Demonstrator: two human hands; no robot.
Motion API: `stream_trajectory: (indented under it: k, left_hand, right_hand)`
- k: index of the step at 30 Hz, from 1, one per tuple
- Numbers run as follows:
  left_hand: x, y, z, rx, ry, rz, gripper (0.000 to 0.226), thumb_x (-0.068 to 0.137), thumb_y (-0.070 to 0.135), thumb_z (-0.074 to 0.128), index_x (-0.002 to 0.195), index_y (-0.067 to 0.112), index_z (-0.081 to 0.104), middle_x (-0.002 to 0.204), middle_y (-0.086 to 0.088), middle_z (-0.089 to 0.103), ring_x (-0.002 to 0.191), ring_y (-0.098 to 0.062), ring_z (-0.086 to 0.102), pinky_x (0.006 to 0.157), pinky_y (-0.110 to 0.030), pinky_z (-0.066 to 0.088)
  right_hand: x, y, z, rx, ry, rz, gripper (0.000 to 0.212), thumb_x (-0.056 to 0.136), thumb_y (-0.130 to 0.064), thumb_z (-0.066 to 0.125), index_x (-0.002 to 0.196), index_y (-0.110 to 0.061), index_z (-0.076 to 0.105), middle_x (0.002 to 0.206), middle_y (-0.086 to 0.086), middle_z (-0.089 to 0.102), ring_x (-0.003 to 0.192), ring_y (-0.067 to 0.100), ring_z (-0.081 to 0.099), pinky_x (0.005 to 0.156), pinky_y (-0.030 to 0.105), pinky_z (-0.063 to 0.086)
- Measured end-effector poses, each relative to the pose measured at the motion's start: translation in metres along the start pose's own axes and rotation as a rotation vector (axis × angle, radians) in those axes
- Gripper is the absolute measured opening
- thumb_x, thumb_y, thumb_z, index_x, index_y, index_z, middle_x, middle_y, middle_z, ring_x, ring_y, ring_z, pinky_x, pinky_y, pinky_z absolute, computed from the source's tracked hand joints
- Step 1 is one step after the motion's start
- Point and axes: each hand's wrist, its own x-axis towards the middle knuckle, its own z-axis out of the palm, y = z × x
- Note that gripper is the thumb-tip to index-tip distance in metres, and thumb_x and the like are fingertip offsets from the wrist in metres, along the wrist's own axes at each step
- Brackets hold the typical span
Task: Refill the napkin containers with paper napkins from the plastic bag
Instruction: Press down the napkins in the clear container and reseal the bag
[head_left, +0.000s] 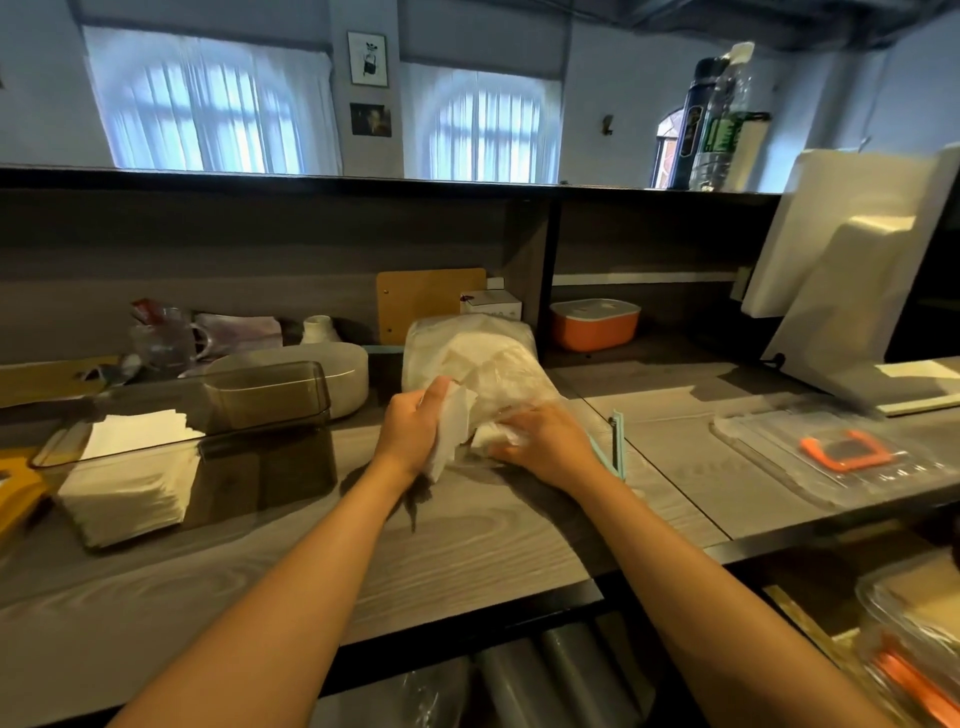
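A: Both hands are at the bag (470, 353) now, mid-counter (467, 540), just in front of the wooden board (428, 301).

B: Left hand (410, 434) first. What has it got?

A: A wad of napkins (452, 431), fingers curled round it, thumb on top. The paper hangs down past the palm, right at the bag's mouth.

B: And the right hand (545, 441)?

A: Lying over the bag's open end, fingers bent onto crumpled plastic and paper. Whether it pinches the plastic or just presses it flat, I cannot tell.

B: Where's the container?

A: 1 smoky clear container (171, 467) sits well to the left of the hands, lying long-side down, with a white stack (130, 493) filling its near end. The far half looks bare.

B: Anything else worth calling?

A: Its tinted lid (270, 392) rests just behind it, against a round white tub (317, 371). Over on the right, an orange box (595, 325) sits in the cubby, and a clear tray (810, 457) holding an orange piece lies on the next counter section. 2 bottles (711, 119) stand up on the top ledge.
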Motion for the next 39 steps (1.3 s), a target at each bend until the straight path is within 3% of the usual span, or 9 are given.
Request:
stream_trajectory:
  k: [5, 11, 14, 19, 25, 29, 31, 35, 39]
  left_hand:
    - [0.006, 0.002, 0.001, 0.038, -0.039, -0.069, 0.052, 0.102, 0.053, 0.034, 0.101, 0.011, 0.065, 0.090, -0.005, 0.065, 0.085, -0.019, 0.059, 0.075, -0.033, 0.045]
    - [0.003, 0.000, 0.001, 0.040, -0.069, -0.037, 0.059, 0.098, 0.061, 0.034, 0.104, 0.012, 0.066, 0.091, -0.003, 0.064, 0.083, -0.017, 0.058, 0.068, -0.029, 0.042]
    - [0.004, 0.000, 0.001, 0.017, -0.090, -0.031, 0.053, 0.101, 0.055, 0.033, 0.112, 0.015, 0.066, 0.097, -0.001, 0.065, 0.090, -0.017, 0.059, 0.069, -0.026, 0.043]
    - [-0.002, 0.000, -0.002, -0.089, 0.050, -0.001, 0.041, 0.101, 0.052, 0.041, 0.104, 0.018, 0.064, 0.102, -0.007, 0.067, 0.097, -0.023, 0.063, 0.083, -0.041, 0.052]
    - [-0.007, 0.010, -0.011, -0.220, 0.264, 0.017, 0.029, 0.101, 0.044, 0.047, 0.094, 0.018, 0.058, 0.088, 0.005, 0.063, 0.080, -0.005, 0.060, 0.062, -0.014, 0.047]
    - [0.001, 0.008, -0.008, -0.363, 0.247, -0.220, 0.039, 0.093, 0.052, 0.057, 0.107, 0.016, 0.056, 0.111, -0.009, 0.066, 0.100, -0.027, 0.063, 0.095, -0.048, 0.052]
    - [0.004, 0.008, -0.008, -0.430, 0.234, -0.333, 0.042, 0.094, 0.049, 0.058, 0.119, 0.015, 0.055, 0.119, -0.011, 0.063, 0.102, -0.028, 0.059, 0.099, -0.048, 0.047]
    - [0.004, 0.008, -0.013, -0.549, 0.285, -0.406, 0.037, 0.094, 0.040, 0.063, 0.117, 0.011, 0.062, 0.111, -0.004, 0.065, 0.099, -0.020, 0.060, 0.080, -0.035, 0.050]
    - [0.007, 0.005, -0.015, -0.658, 0.280, -0.512, 0.040, 0.090, 0.040, 0.068, 0.122, 0.015, 0.063, 0.112, -0.007, 0.067, 0.104, -0.027, 0.062, 0.091, -0.044, 0.053]
  right_hand:
    - [0.004, -0.006, -0.001, 0.015, 0.043, 0.103, 0.031, 0.090, -0.048, 0.062, 0.114, -0.030, 0.070, 0.125, -0.007, 0.063, 0.119, 0.018, 0.054, 0.099, 0.032, 0.036]
    - [-0.017, -0.014, -0.019, 0.149, 0.013, -0.111, 0.026, 0.094, -0.033, 0.062, 0.119, -0.029, 0.069, 0.132, -0.010, 0.056, 0.116, 0.004, 0.048, 0.100, 0.023, 0.038]
    - [-0.027, -0.024, -0.025, 0.351, 0.041, -0.086, 0.020, 0.095, -0.021, 0.062, 0.105, -0.036, 0.071, 0.103, -0.022, 0.066, 0.094, -0.009, 0.059, 0.087, 0.014, 0.046]
    - [-0.018, -0.039, -0.037, 0.670, 0.357, 0.054, 0.018, 0.095, -0.019, 0.062, 0.083, -0.029, 0.069, 0.079, 0.002, 0.070, 0.074, 0.015, 0.064, 0.069, 0.032, 0.051]
    - [0.012, -0.067, -0.058, 0.938, 0.397, 0.128, 0.012, 0.094, -0.026, 0.064, 0.104, -0.025, 0.069, 0.098, -0.002, 0.070, 0.095, 0.013, 0.067, 0.080, 0.028, 0.057]
    - [0.037, -0.094, -0.073, 1.282, 0.280, 0.159, 0.015, 0.096, -0.026, 0.060, 0.105, -0.017, 0.066, 0.102, 0.006, 0.070, 0.095, 0.020, 0.068, 0.075, 0.033, 0.057]
    - [0.053, -0.099, -0.064, 1.387, 0.219, 0.251, 0.018, 0.096, -0.029, 0.060, 0.108, -0.016, 0.065, 0.103, 0.005, 0.069, 0.090, 0.014, 0.069, 0.070, 0.027, 0.057]
    - [0.078, -0.089, -0.017, 1.340, 0.123, 0.599, 0.048, 0.077, -0.043, 0.077, 0.114, -0.015, 0.065, 0.117, 0.013, 0.065, 0.107, 0.031, 0.063, 0.094, 0.049, 0.053]
    - [0.072, -0.078, 0.011, 1.214, 0.124, 0.746, 0.030, 0.088, -0.040, 0.069, 0.106, -0.019, 0.056, 0.100, 0.003, 0.057, 0.095, 0.022, 0.057, 0.081, 0.040, 0.049]
